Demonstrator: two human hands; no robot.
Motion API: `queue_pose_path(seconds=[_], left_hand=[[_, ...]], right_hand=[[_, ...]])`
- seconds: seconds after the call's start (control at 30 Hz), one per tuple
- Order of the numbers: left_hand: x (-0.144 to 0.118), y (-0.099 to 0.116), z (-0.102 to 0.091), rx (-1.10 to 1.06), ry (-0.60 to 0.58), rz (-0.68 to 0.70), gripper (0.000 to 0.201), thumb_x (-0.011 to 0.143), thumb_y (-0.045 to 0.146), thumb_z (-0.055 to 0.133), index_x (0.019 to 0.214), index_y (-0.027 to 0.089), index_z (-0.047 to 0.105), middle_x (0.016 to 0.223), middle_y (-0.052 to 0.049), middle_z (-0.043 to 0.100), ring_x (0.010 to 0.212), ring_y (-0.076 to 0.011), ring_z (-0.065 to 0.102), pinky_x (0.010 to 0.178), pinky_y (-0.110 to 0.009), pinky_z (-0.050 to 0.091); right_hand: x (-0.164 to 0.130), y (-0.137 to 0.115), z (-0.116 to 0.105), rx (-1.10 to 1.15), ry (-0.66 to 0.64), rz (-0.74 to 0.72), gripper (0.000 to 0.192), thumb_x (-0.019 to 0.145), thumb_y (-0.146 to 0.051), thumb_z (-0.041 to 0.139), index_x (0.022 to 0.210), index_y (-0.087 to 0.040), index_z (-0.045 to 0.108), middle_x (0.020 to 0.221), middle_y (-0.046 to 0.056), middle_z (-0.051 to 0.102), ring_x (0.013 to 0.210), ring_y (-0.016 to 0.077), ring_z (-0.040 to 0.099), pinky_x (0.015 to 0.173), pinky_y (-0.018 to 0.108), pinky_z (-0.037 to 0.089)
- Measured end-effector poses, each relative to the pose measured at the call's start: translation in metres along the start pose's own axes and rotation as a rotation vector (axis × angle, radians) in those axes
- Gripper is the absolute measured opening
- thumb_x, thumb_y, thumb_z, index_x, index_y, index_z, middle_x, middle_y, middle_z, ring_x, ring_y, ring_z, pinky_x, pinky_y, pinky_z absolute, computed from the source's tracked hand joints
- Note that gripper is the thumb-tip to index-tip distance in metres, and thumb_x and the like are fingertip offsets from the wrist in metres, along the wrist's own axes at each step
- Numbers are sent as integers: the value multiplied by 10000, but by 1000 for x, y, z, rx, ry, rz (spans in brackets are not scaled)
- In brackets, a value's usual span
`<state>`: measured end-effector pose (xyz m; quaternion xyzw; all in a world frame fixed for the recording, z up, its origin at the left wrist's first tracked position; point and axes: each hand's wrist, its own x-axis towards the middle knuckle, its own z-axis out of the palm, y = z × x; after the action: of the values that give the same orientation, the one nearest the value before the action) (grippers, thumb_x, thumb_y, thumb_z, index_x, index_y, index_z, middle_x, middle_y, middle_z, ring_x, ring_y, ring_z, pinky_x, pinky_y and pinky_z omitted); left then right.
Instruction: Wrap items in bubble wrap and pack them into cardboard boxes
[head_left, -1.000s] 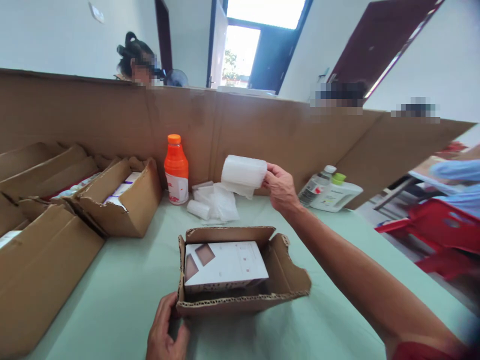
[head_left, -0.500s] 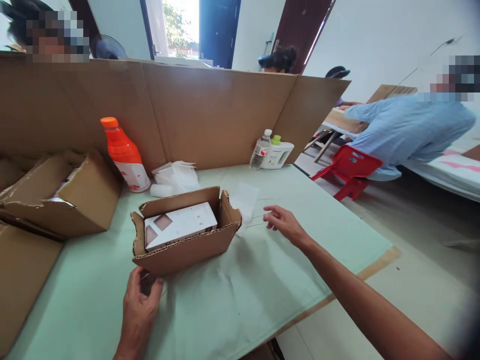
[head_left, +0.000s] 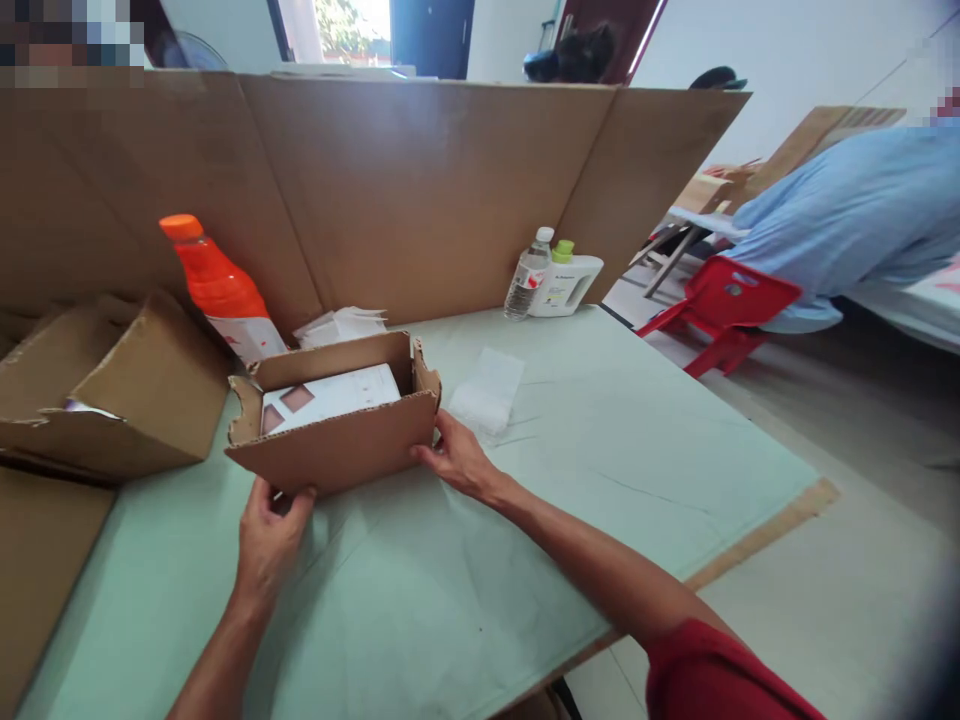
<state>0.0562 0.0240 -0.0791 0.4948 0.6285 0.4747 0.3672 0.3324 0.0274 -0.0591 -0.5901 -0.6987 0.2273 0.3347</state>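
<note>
A small open cardboard box (head_left: 337, 455) stands on the pale green table (head_left: 600, 470), tilted slightly toward me. Inside it lies a white carton (head_left: 330, 396) with brown squares printed on it. My left hand (head_left: 270, 535) grips the box's near left corner. My right hand (head_left: 454, 458) holds its near right corner. A flat white foam wrap (head_left: 487, 390) lies on the table just right of the box, beyond my right hand.
An orange bottle (head_left: 221, 290) and crumpled white wraps (head_left: 341, 325) sit behind the box. Larger cardboard boxes (head_left: 112, 400) stand at left. A water bottle (head_left: 529, 275) and white jug (head_left: 574, 282) stand before the cardboard partition (head_left: 420, 190). A person in blue sits by a red chair (head_left: 724, 305) at right.
My right hand set the white foam wrap down beside the box, then came back and took hold of the box's right corner. The view has swung to the right.
</note>
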Motion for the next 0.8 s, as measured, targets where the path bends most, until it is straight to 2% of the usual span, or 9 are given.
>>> queue_pose_path(seconds=[0.1, 0.17, 0.27, 0.33, 0.4, 0.5, 0.53, 0.7, 0.8], left_hand=[[10, 2, -1, -63, -38, -19, 597, 653, 468, 731, 1158, 176, 603, 1098, -86, 695, 1019, -242, 666, 918, -359, 531], [-3, -5, -9, -87, -60, -68, 692, 670, 473, 746, 1271, 179, 569, 1248, -123, 663, 1118, -268, 656, 975, -403, 526], [-44, -24, -21, -93, -48, -154, 757, 711, 485, 756, 1377, 204, 529, 1378, -145, 612, 1196, -291, 646, 1019, -450, 523], [-76, -36, -24, -83, -24, -167, 676, 753, 509, 726, 1327, 183, 581, 1314, -148, 657, 1166, -284, 666, 1008, -439, 542], [-104, -45, -24, -40, -40, -114, 600, 765, 528, 707, 1239, 164, 648, 1264, -154, 683, 1114, -279, 685, 911, -390, 595], [-128, -53, -24, 74, -160, 0, 521, 779, 512, 705, 1187, 188, 707, 1359, -156, 641, 1110, -293, 683, 658, -294, 620], [-131, -55, -25, 96, -194, 25, 498, 792, 502, 699, 1186, 197, 716, 1381, -152, 630, 1113, -295, 684, 610, -276, 610], [-135, -66, -34, 122, -194, 111, 433, 809, 489, 681, 1121, 196, 748, 1268, -138, 700, 1009, -268, 724, 609, -279, 618], [-139, -65, -31, 174, -172, 165, 389, 816, 464, 663, 1082, 197, 760, 1258, -146, 701, 1099, -304, 698, 520, -256, 579]], right_hand=[[1, 11, -14, -44, 22, -96, 457, 898, -267, 618, 1343, -181, 559, 1354, 148, 635, 1208, 268, 613, 951, 406, 544], [-11, 26, -34, -125, 61, -163, 426, 920, -283, 609, 1337, -198, 583, 1441, 156, 577, 1329, 275, 541, 1058, 451, 493], [-33, 51, -61, -338, 29, -176, 524, 881, -241, 650, 1399, -226, 565, 1492, 156, 531, 1383, 297, 491, 1112, 516, 440], [-39, 64, -67, -478, -44, -148, 607, 808, -150, 681, 1402, -230, 581, 1537, 167, 487, 1422, 341, 444, 1096, 562, 432], [-38, 71, -63, -487, -55, -128, 488, 771, -96, 676, 1241, -227, 696, 1531, 163, 502, 1440, 369, 420, 1086, 598, 416], [-29, 69, -55, -234, 115, -99, 120, 828, -166, 658, 881, -219, 752, 1325, 133, 678, 1316, 338, 551, 1079, 582, 426], [-25, 67, -56, -152, 178, -87, 99, 857, -207, 643, 834, -220, 739, 1247, 123, 716, 1248, 319, 598, 1065, 560, 445], [-1, 62, -84, 56, 327, 8, 259, 966, -364, 542, 939, -179, 722, 970, 81, 753, 910, 225, 689, 824, 390, 572], [30, 68, -109, 191, 363, 97, 313, 1000, -410, 544, 996, -139, 701, 918, 53, 716, 831, 185, 682, 733, 333, 582]])
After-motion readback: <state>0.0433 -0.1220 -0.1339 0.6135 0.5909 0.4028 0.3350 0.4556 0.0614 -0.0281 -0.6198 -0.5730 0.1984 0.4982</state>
